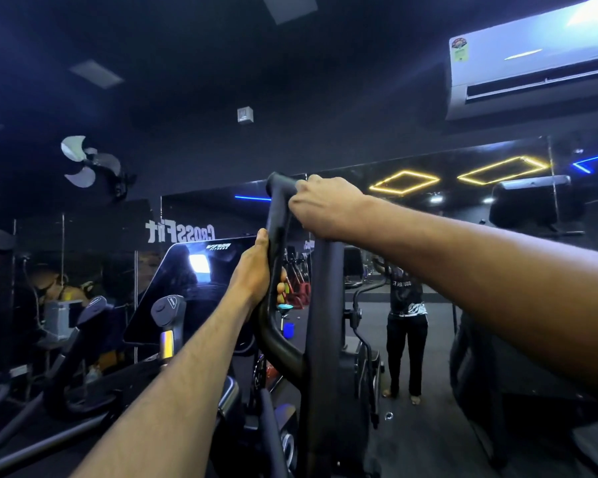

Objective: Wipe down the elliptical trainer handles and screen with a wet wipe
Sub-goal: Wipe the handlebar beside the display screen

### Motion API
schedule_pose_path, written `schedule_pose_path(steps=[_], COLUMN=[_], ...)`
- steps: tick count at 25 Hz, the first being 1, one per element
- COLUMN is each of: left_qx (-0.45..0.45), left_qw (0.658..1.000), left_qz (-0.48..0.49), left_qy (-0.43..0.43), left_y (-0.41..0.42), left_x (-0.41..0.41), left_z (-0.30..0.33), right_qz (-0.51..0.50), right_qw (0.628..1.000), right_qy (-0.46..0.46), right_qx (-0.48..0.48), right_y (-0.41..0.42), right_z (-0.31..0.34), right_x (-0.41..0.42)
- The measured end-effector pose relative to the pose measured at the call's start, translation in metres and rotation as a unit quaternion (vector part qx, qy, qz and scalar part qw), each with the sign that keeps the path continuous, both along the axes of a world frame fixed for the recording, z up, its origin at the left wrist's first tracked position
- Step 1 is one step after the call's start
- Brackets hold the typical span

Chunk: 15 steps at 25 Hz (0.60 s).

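The elliptical's tall black handle (277, 215) rises in the middle of the head view and bends at its top. My left hand (254, 270) grips its lower stretch, thumb up along the near side and fingertips showing round the far side. My right hand (320, 205) is curled round the handle just below the top end. A wet wipe cannot be made out in either hand. The dark glossy screen (183, 288) tilts at left of the handle, with a bright reflection on it. A shorter fixed handle (169, 312) stands below it.
A wide black upright post (325, 339) of the machine stands right of the handle. The wall mirror (411, 270) ahead reflects a standing person and gym gear. A wall fan (90, 167) hangs upper left, an air conditioner (532, 63) upper right. Another machine (480, 357) stands at right.
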<state>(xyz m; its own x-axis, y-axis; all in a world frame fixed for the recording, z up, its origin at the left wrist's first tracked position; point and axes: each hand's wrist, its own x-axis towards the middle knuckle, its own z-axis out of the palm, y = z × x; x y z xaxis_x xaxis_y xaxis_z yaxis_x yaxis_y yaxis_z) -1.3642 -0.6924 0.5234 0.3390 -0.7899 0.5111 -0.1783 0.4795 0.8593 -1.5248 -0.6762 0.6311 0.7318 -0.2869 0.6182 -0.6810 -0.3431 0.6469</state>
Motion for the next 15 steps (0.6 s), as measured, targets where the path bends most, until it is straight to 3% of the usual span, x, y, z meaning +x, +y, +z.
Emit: schedule_pose_path(steps=[5,7,10,15], left_qx=[0.006,0.004,-0.001,0.0], left_qw=[1.0,1.0,1.0,1.0], left_qz=[0.004,0.006,0.001,-0.002], left_qy=[-0.001,-0.003,-0.005,-0.016], left_y=[-0.004,-0.006,-0.01,-0.013], left_x=[0.001,0.002,0.006,0.009], left_z=[0.0,-0.001,-0.003,-0.002], right_qz=[0.2,0.288,0.33,0.366], right_qw=[0.966,0.942,0.916,0.905], right_qy=[-0.054,-0.095,-0.213,-0.213], right_qx=[0.154,0.141,0.083,0.044], right_y=[-0.02,-0.034,-0.046,-0.059], right_z=[-0.019,-0.029,-0.046,-0.086], right_x=[-0.054,-0.063,-0.04,-0.066])
